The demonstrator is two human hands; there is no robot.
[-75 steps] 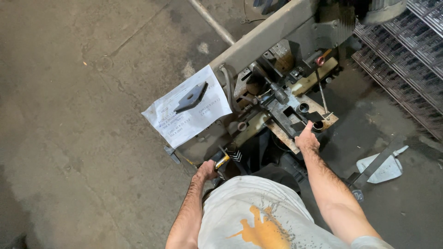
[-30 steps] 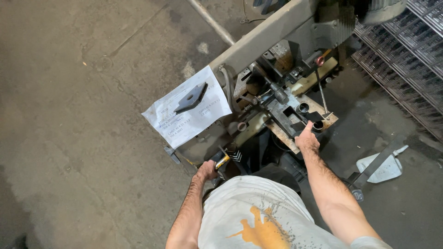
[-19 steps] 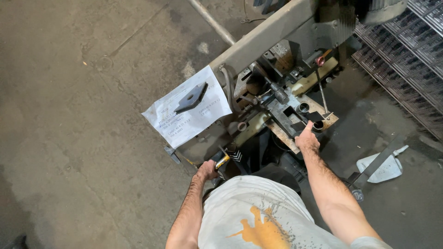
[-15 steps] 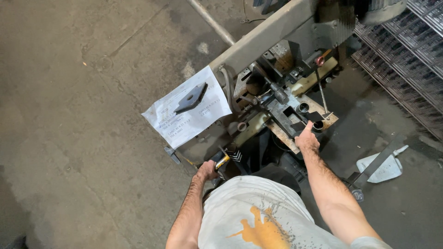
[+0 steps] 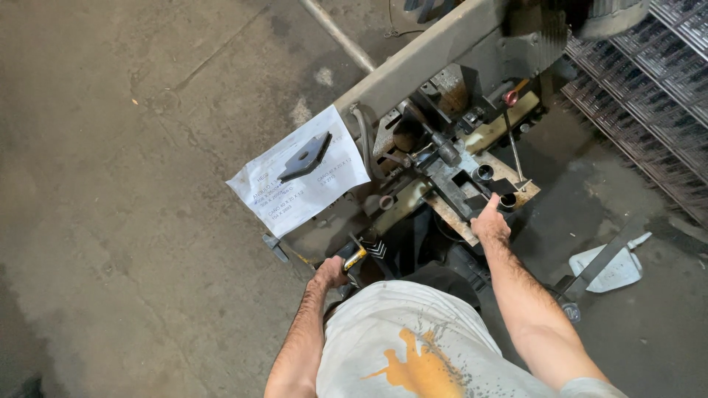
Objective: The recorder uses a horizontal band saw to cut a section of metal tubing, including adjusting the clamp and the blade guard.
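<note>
I look straight down at a grimy metal cutting machine (image 5: 442,177) on a concrete floor. My left hand (image 5: 330,271) is closed around a tape measure (image 5: 355,256) with a yellow and black case at the machine's near left corner. My right hand (image 5: 490,221) rests on the machine's bed, its fingers touching a short dark metal tube (image 5: 507,200) that lies there. A second tube end (image 5: 483,172) sits just beyond it.
A white sheet of paper (image 5: 299,173) lies on the machine's left side, weighted by a small dark metal plate (image 5: 306,156). Wire mesh racks (image 5: 649,88) stand at the right. A flat metal bar on a white scrap (image 5: 608,265) lies on the floor at the right.
Almost nothing differs. My left hand shifted slightly on the tape measure; my right hand stays at the tube on the bed.
</note>
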